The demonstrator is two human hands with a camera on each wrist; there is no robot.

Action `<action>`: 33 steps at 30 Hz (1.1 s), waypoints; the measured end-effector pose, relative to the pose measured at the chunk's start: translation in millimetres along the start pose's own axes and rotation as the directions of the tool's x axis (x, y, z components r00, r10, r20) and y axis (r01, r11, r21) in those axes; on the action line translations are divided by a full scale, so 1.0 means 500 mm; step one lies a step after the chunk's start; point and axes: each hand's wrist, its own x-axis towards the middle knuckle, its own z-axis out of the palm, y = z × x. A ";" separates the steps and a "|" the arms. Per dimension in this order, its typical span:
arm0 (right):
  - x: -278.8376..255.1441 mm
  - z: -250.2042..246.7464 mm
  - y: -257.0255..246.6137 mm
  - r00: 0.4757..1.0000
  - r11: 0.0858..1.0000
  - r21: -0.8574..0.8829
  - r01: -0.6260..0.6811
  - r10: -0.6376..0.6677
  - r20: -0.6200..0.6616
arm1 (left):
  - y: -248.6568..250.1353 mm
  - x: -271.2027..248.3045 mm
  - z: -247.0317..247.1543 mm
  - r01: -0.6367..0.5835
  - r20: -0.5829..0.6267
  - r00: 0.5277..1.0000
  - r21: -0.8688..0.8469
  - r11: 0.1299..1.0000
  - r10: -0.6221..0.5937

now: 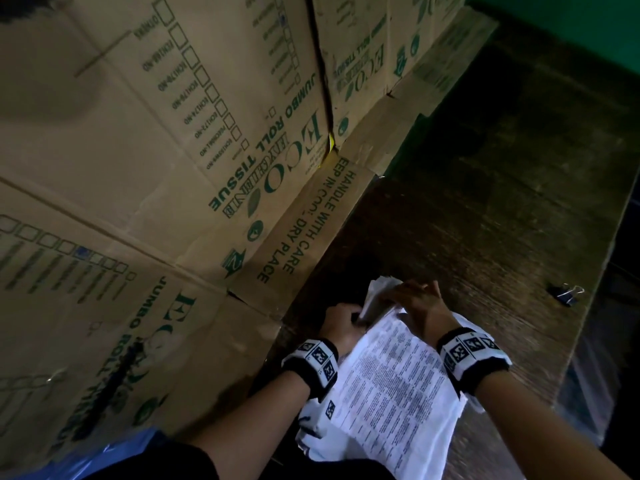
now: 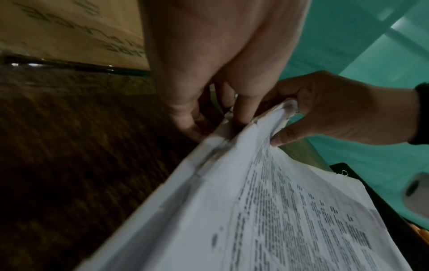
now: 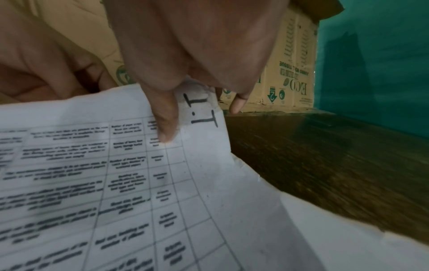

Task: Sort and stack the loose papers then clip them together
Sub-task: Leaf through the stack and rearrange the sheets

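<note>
Both hands on the paper stack [image 1: 391,386], which lies on the dark wooden table [image 1: 502,202] near its front edge, tilted diagonally, far end lifted. Top sheet is a printed table with "L-T" handwritten in the corner [image 3: 204,110]. Edges uneven, lower sheets stick out on the right and at the near end.

Left hand [image 1: 341,322] at the far left corner of the stack, fingers curled, pinching the sheet edges; left wrist view shows fingertips [image 2: 192,128] down against the paper edge at the tabletop. Right hand [image 1: 415,303] over the far end of the stack, fingers bent round the curled-up top corner; thumb [image 2: 285,135] under, other fingers over the fold. In the right wrist view one finger [image 3: 167,124] presses on the top sheet beside the writing.

Black binder clip [image 1: 566,293] lies on the table well apart to the right, near the table's right edge, untouched.

Cardboard boxes [image 1: 173,133] printed "ECO JUMBO ROLL TISSUE" stand along the left of the table. Green wall [image 1: 571,29] behind. Both wrists wear marker-patterned bands [image 1: 313,362].
</note>
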 end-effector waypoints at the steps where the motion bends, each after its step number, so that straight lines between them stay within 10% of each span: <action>1: 0.000 0.000 0.002 1.000 1.000 -0.014 0.002 -0.002 0.018 | -0.001 0.000 -0.003 -0.004 0.014 1.000 0.010 1.000 0.004; 10: -0.018 -0.056 0.016 0.992 0.986 -0.134 -0.095 0.104 0.065 | -0.017 -0.006 0.012 0.025 -0.020 0.999 -0.011 1.000 -0.026; 13: -0.057 -0.079 0.033 0.993 0.971 0.216 -0.103 0.111 -0.025 | -0.022 -0.015 0.012 0.004 0.035 0.999 0.022 1.000 -0.005; 17: -0.101 -0.124 0.002 0.926 0.720 0.629 -0.294 0.376 0.002 | -0.017 -0.034 0.010 -0.016 0.102 0.995 0.023 1.000 0.014; 27: -0.138 -0.124 -0.035 0.930 0.614 0.741 -0.273 0.367 0.039 | -0.004 -0.090 0.013 -0.095 0.340 0.938 0.079 0.992 0.062; 33: -0.167 -0.208 -0.048 0.925 0.614 0.731 -0.296 0.375 0.060 | 0.032 -0.147 -0.061 -0.137 0.249 0.954 -0.134 0.982 0.167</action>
